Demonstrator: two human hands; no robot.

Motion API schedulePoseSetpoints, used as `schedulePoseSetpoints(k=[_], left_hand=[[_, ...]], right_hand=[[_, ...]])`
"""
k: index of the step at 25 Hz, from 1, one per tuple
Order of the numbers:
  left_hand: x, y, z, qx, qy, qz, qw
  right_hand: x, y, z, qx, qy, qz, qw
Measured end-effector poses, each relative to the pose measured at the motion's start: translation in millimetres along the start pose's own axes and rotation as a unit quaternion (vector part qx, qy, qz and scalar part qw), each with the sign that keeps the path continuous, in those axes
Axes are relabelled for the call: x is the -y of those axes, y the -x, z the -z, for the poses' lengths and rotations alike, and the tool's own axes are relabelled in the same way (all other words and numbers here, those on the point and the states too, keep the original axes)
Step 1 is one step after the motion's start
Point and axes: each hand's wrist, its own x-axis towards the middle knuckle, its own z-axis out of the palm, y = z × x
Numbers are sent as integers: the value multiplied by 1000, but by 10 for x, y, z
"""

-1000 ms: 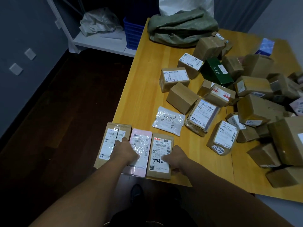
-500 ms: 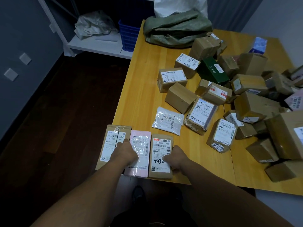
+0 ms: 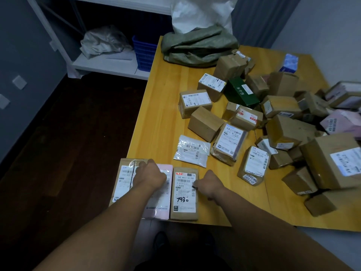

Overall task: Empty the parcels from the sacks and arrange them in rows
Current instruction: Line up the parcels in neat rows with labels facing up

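Parcels in the row are numbering three, lying flat and side by side at the near left corner of the worktop (image 3: 162,106): one plain brown parcel (image 3: 123,180) at the left edge, one pink parcel (image 3: 163,202) in the middle, one 7936 parcel (image 3: 184,194) on the right. Hands are working apart. Left hand (image 3: 151,174) is pressing down, fingers curled, across the seam between the plain brown parcel and the pink parcel. Right hand (image 3: 210,183) is sitting on the worktop, fingers curled, touching the right edge of the 7936 parcel. Neither is wrapping round anything.

One white mailer (image 3: 192,150) is lying just beyond the row. One green box (image 3: 241,92) is showing among a heap of brown cartons (image 3: 289,132) spreading over the right half, too overlapped to count. Two sacks are slumping at the far edge: one green sack (image 3: 197,47), with one white sack (image 3: 201,12) behind it.
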Motion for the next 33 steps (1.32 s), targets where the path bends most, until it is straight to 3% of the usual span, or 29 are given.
schedulePoseSetpoints(k=[8,15,25,33], left_hand=[[-909,93,182,-28,22,-103,994],[-2016,185,-19,-43,57,-172,983],[-3955,676,-997,-20,93,-187,978],[-4878,880,-1167,-1,95,-208,974]], right_hand=[[127,187,788,-50,-46,57,996],[-292,41,2014,-114,-54,82,989],[-1257,-176,4139,-216,-50,116,968],[-1778,-202,4768,-241,-64,75,965]])
